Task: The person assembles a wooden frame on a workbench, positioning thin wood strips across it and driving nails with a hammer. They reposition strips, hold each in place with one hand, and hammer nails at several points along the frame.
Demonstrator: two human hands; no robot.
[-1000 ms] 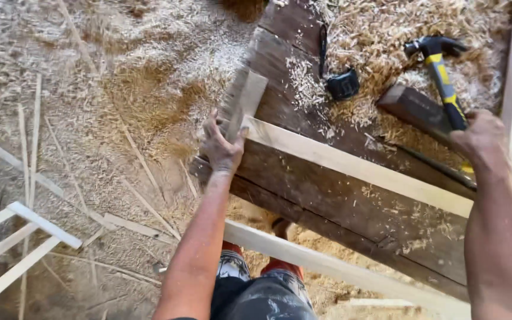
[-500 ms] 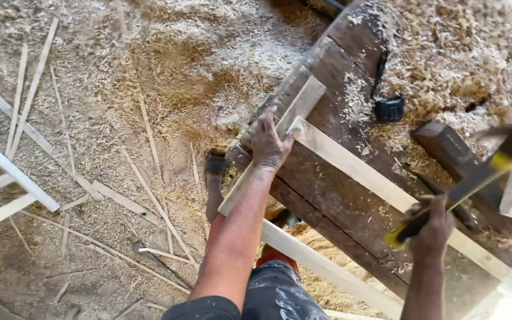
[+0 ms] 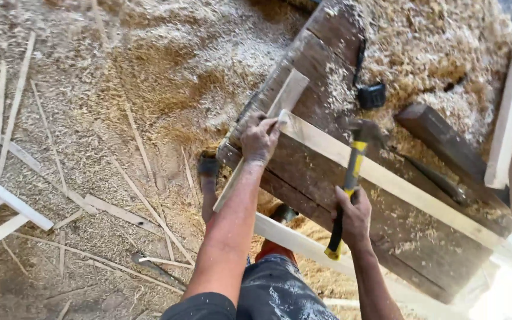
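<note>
My left hand (image 3: 259, 138) grips the corner where two pale wooden slats meet, one slat (image 3: 268, 127) running along the edge of the dark workbench (image 3: 321, 172) and a longer slat (image 3: 398, 184) crossing the bench to the right. My right hand (image 3: 354, 216) holds a claw hammer (image 3: 351, 172) with a yellow and black handle, its head raised over the long slat close to the joint. A second pale slat (image 3: 294, 243) runs below the bench near my knees.
Sawdust and shavings cover the floor and the bench top. A small black object (image 3: 372, 95) and a dark wood block (image 3: 445, 142) lie on the bench. White slats (image 3: 508, 112) lean at the right. A white frame (image 3: 1, 207) and thin offcuts lie at the left.
My right hand picked up the hammer from the bench and brought it left over the long slat. My left hand stays on the slat corner. The camera view shifted.
</note>
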